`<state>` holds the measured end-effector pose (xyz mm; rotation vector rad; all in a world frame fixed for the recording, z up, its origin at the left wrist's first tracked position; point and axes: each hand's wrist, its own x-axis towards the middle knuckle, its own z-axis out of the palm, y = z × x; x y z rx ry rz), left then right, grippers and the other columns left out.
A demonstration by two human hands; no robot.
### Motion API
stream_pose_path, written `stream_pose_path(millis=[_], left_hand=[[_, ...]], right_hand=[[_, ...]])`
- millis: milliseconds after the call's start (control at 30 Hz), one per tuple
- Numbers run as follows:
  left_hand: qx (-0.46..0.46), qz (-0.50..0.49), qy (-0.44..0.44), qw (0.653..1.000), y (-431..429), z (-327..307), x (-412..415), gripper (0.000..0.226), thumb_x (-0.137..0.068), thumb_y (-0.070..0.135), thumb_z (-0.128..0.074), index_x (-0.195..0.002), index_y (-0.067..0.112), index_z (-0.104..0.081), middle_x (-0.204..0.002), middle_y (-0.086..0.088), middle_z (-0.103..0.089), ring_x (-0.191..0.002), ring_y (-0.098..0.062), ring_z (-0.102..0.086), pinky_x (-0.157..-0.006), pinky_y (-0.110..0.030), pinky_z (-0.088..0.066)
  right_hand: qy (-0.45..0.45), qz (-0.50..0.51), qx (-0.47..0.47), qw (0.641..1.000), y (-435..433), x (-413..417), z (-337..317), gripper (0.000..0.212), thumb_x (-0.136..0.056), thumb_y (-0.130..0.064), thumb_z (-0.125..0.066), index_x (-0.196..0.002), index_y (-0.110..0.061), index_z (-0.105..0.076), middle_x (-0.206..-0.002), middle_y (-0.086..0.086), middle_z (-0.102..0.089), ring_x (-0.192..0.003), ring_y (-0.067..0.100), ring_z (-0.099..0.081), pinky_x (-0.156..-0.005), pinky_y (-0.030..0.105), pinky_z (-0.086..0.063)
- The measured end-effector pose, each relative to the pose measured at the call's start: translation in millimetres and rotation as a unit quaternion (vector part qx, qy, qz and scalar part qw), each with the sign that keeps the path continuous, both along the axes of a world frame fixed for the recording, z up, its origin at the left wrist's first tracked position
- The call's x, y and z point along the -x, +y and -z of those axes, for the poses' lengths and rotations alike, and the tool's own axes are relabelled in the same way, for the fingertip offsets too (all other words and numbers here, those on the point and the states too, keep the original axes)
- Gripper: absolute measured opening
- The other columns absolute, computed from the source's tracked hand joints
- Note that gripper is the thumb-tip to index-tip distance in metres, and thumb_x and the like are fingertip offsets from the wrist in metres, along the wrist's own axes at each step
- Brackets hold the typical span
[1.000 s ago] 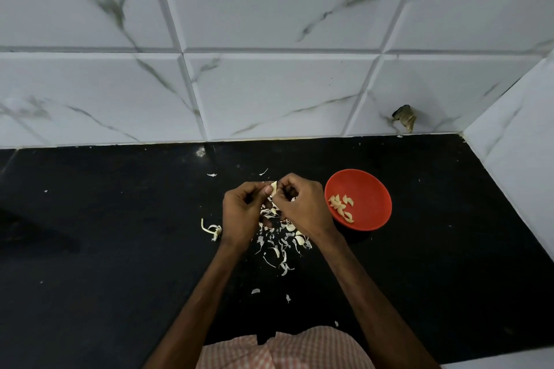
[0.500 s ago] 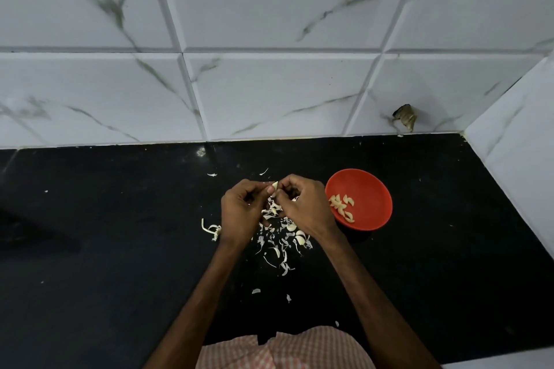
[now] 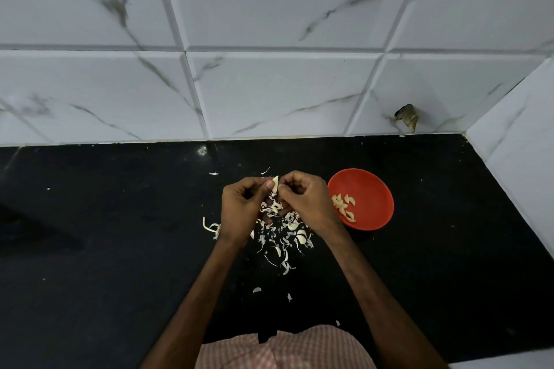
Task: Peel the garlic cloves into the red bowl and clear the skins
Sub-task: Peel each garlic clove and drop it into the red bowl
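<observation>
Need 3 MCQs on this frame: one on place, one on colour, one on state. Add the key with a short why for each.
1. Where does the red bowl sit relative to the left hand and right hand?
A. On the person's right of both
B. On the person's left of both
C. Between them and the person's body

2. What colour is the counter?
A. White
B. Black
C. Brown

3. What state is the garlic clove at the fingertips in?
A. Lying in the bowl
B. Lying loose on the counter
C. Pinched between both hands

Key:
1 A: the bowl stands just past the right hand, on the side away from the left hand.
2 B: the counter is black, and the pale skins stand out on it.
3 C: fingertips of both hands pinch the clove above the skins.
</observation>
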<state>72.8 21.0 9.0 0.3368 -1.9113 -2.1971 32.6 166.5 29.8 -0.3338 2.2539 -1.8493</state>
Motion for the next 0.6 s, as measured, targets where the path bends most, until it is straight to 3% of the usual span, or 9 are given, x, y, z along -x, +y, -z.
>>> stream_pose_path(millis=[267,433,600], left_hand=[[0.038,-0.009,-0.006,0.999,-0.5,1.9,1.7,0.005,-0.092,0.009,-0.071,-0.095,0.011,-0.075,-0.085,-0.014,-0.069,-0.067,-0.017,-0.066,-0.042,-0.029,-0.053],[0.129,-0.035,0.011,0.991,3.2,2.3,0.8,0.009,-0.092,0.01,-0.072,-0.099,0.008,-0.077,-0.088,-0.006,-0.072,-0.065,-0.02,-0.071,-0.044,-0.038,-0.057],[0.132,-0.042,0.012,0.99,4.0,-1.1,2.3,0.01,-0.093,0.01,-0.071,-0.1,0.006,-0.077,-0.09,-0.008,-0.073,-0.067,-0.023,-0.072,-0.044,-0.038,-0.057]], right_hand=[[0.011,-0.02,-0.044,0.999,2.0,5.2,-3.4,0.005,-0.091,-0.007,-0.07,-0.094,-0.006,-0.074,-0.079,0.006,-0.073,-0.072,0.022,-0.074,-0.056,0.032,-0.062],[0.028,-0.014,-0.061,0.998,-1.2,5.1,-3.3,0.008,-0.09,-0.011,-0.072,-0.089,-0.004,-0.074,-0.076,0.006,-0.072,-0.069,0.023,-0.073,-0.054,0.032,-0.061],[0.042,0.013,-0.03,0.999,-4.9,2.8,-1.4,0.005,-0.089,-0.005,-0.071,-0.085,-0.002,-0.072,-0.072,0.009,-0.071,-0.063,0.019,-0.07,-0.053,0.034,-0.06]])
